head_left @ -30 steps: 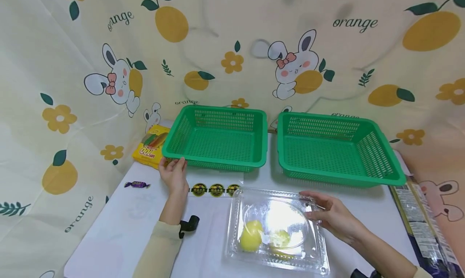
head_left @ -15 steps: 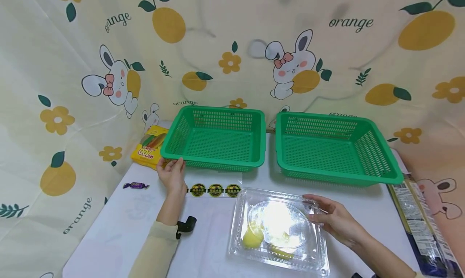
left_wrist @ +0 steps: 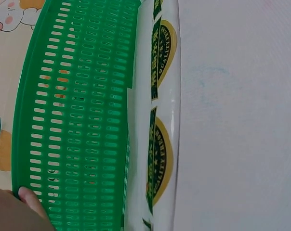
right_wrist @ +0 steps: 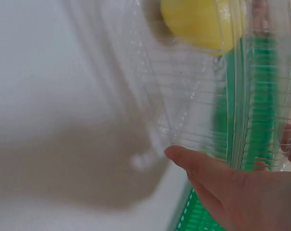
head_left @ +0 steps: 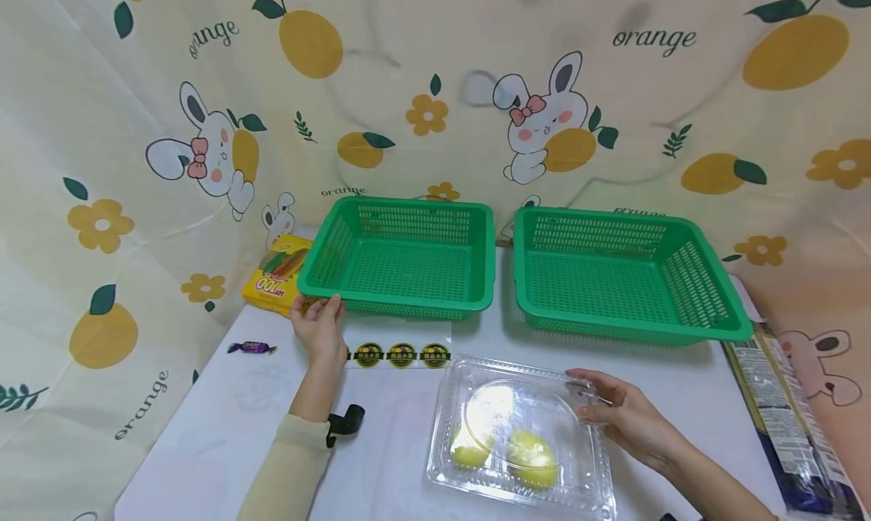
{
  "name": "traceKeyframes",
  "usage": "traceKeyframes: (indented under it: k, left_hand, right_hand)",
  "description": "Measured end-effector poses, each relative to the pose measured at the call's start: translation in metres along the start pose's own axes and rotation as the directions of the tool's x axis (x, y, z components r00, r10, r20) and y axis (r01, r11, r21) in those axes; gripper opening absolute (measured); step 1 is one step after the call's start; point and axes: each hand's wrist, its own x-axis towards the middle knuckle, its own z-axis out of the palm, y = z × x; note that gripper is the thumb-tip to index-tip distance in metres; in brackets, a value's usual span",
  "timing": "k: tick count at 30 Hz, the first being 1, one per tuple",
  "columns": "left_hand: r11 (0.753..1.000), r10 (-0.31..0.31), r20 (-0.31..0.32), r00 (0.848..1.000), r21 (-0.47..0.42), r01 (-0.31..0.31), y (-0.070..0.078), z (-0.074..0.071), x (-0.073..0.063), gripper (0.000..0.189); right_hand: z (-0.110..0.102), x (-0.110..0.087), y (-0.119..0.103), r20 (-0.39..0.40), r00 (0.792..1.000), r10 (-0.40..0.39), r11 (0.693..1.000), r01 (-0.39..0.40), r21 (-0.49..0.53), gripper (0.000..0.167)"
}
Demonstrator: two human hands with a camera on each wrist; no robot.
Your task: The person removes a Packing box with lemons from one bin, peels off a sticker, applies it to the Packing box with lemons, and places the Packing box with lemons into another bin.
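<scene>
Compared with half a second ago, the glare on the clear container's lid (head_left: 578, 464) has shrunk and shifted left, so the right-hand yellow fruit (head_left: 534, 460) now shows plainly beside the left-hand yellow fruit (head_left: 471, 448). The right hand (head_left: 633, 419) still pinches the container's right edge, nearer the person than both baskets, while the left hand (head_left: 318, 332) keeps gripping the left green basket's rim (head_left: 395, 300) at its near-left corner.

"From the clear box (head_left: 524, 415), where could we pass?"
"At twelve o'clock, through the narrow gap between left basket (head_left: 401, 271) and right basket (head_left: 612, 286); they block us at eleven and one."
</scene>
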Motion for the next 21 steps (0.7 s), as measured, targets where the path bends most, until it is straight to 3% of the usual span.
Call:
traceKeyframes:
  k: [21]
  left_hand:
    - [1.0, -0.008, -0.01, 1.0, 0.001, 0.008, 0.0004, 0.0001, 0.0004, 0.062]
  right_hand:
    - [-0.0017, -0.0007, 0.0008, -0.003, 1.0, -0.019, 0.995, 0.019, -0.095, 0.052]
